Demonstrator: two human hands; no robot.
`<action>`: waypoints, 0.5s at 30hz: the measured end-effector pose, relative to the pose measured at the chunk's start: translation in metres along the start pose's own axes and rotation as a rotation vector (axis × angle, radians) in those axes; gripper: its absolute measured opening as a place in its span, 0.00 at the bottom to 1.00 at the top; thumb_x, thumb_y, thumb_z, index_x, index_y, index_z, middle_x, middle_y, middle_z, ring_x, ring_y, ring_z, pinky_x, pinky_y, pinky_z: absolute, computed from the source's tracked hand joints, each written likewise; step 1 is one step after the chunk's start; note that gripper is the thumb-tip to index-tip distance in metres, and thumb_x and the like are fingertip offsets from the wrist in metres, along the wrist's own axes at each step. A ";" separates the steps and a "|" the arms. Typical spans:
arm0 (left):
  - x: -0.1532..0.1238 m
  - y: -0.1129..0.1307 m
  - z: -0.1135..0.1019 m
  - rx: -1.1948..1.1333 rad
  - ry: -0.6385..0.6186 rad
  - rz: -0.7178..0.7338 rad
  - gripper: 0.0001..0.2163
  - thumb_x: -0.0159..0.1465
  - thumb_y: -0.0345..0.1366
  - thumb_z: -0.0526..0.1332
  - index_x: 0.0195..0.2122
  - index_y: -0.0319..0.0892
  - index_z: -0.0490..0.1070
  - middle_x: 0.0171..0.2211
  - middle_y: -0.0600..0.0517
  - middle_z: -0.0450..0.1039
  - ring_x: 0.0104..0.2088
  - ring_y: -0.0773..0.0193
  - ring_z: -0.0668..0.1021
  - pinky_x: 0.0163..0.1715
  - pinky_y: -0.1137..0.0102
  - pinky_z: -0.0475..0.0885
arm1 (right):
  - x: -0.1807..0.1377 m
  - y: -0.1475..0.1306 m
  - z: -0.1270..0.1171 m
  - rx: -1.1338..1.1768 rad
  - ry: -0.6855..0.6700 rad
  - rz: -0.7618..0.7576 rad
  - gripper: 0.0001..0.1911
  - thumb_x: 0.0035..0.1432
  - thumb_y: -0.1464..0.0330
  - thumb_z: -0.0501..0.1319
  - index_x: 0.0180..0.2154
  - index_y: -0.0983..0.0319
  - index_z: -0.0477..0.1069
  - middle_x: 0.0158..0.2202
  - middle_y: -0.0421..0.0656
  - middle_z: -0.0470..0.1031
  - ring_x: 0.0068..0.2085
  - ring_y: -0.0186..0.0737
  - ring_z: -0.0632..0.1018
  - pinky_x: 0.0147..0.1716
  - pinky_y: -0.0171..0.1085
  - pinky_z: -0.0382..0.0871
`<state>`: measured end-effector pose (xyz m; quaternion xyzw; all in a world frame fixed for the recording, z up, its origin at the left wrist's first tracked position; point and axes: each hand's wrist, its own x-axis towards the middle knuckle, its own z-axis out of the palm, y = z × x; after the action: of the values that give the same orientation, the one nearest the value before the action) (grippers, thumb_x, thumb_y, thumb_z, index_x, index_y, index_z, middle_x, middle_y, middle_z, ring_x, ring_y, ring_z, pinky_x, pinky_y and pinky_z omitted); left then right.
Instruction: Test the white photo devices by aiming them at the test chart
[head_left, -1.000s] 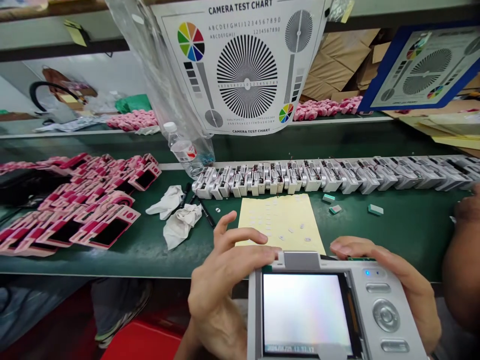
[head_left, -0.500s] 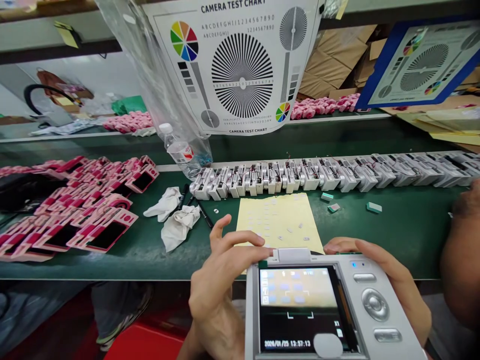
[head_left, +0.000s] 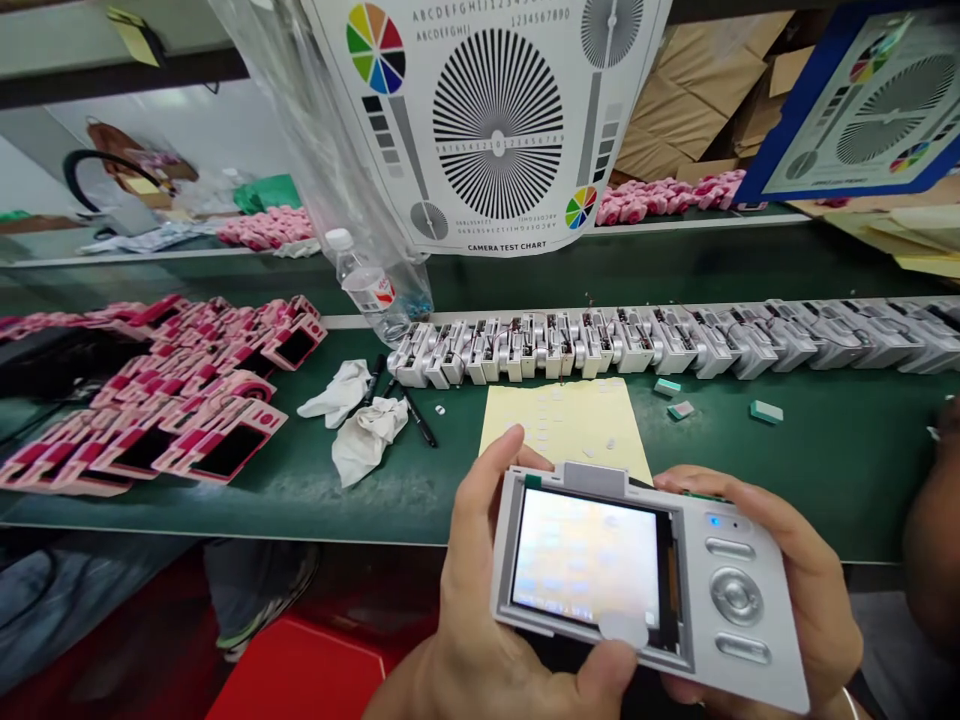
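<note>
A silver-white digital camera (head_left: 739, 545), its lit screen (head_left: 585, 555) facing me, is held up between both hands. My left hand (head_left: 487, 620) wraps the camera's left end, with the thumb at the bottom edge beside a pale round tab (head_left: 624, 630) on the screen. My right hand (head_left: 814, 590) grips the right end, fingers over the top edge and the rest hidden behind the body. A blue light glows above the buttons. Behind the camera lies a yellow sheet (head_left: 600, 410) with small pale pieces on it.
A row of open white camera bodies (head_left: 559, 345) lines the green bench (head_left: 420, 500). Pink cameras (head_left: 232, 445) are heaped at left. A bottle (head_left: 367, 290), white cloths (head_left: 367, 440), a black pen (head_left: 418, 415) and a test chart (head_left: 495, 130) are ahead. Another person's arm (head_left: 934, 500) is at right.
My left hand has come down from the camera's top edge to its left side and bottom. The camera has tilted, and its screen has turned from a dark-and-yellow view to a bright, washed-out one.
</note>
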<state>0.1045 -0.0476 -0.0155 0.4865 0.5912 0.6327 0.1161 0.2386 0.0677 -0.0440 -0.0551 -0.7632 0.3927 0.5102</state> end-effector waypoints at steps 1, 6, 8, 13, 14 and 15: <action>0.000 0.001 0.000 0.012 -0.001 -0.004 0.39 0.53 0.44 0.65 0.62 0.44 0.46 0.50 0.46 0.64 0.48 0.56 0.72 0.43 0.69 0.74 | 0.000 0.000 0.000 0.007 -0.009 0.005 0.44 0.43 0.58 0.69 0.59 0.63 0.55 0.48 0.49 0.67 0.46 0.51 0.70 0.46 0.47 0.68; -0.004 0.003 0.001 0.056 0.033 -0.019 0.37 0.53 0.43 0.64 0.61 0.42 0.48 0.48 0.46 0.65 0.46 0.56 0.73 0.43 0.69 0.74 | -0.003 -0.002 0.001 0.066 0.016 0.060 0.45 0.42 0.57 0.69 0.59 0.63 0.55 0.49 0.48 0.66 0.48 0.49 0.70 0.47 0.42 0.68; -0.007 0.004 0.002 0.064 0.048 -0.067 0.36 0.53 0.43 0.63 0.61 0.43 0.49 0.49 0.46 0.64 0.45 0.55 0.73 0.41 0.69 0.75 | -0.004 -0.003 0.002 0.099 0.031 0.106 0.45 0.43 0.57 0.69 0.59 0.63 0.55 0.49 0.47 0.67 0.49 0.49 0.70 0.47 0.41 0.69; -0.013 0.007 0.001 0.068 0.055 -0.113 0.33 0.56 0.43 0.61 0.61 0.44 0.49 0.51 0.45 0.64 0.45 0.52 0.74 0.39 0.64 0.75 | -0.005 -0.005 0.003 0.141 0.042 0.171 0.44 0.44 0.56 0.68 0.59 0.63 0.56 0.48 0.46 0.70 0.48 0.48 0.72 0.47 0.39 0.69; -0.013 0.007 0.001 0.076 0.061 -0.106 0.32 0.56 0.43 0.60 0.60 0.44 0.50 0.52 0.44 0.64 0.46 0.50 0.74 0.41 0.62 0.75 | -0.005 -0.006 0.003 0.145 0.038 0.179 0.43 0.44 0.55 0.67 0.59 0.63 0.57 0.48 0.45 0.70 0.48 0.48 0.72 0.47 0.39 0.69; -0.013 0.008 0.001 0.082 0.064 -0.096 0.31 0.56 0.42 0.60 0.60 0.44 0.52 0.52 0.44 0.63 0.47 0.49 0.73 0.42 0.60 0.74 | -0.005 -0.006 0.003 0.151 0.038 0.193 0.42 0.45 0.55 0.67 0.59 0.63 0.57 0.48 0.45 0.70 0.48 0.47 0.72 0.48 0.38 0.69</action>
<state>0.1148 -0.0587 -0.0149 0.4416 0.6427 0.6168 0.1073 0.2403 0.0596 -0.0436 -0.0972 -0.7127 0.4950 0.4874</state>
